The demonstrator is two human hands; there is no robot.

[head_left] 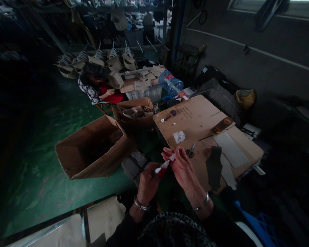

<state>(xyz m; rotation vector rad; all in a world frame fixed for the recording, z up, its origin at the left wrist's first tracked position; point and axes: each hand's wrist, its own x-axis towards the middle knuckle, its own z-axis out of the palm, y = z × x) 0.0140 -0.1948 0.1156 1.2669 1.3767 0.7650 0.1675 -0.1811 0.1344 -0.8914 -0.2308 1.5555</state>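
Apparently both sets of fingers close on 1 small red-and-white tube [162, 168]: the left hand [147, 185] grips its red body, the right hand [181, 166] pinches the white tip. Held above the gap beside the cardboard-covered table [195, 116], it could slip and fall to the green floor [41, 164].

The one camera sits on my head, looking forward and steeply down past my chest. My hands come close in the lower middle; the cardboard-topped bench [195, 116] lies just beyond, the green floor [36, 178] stretching left.
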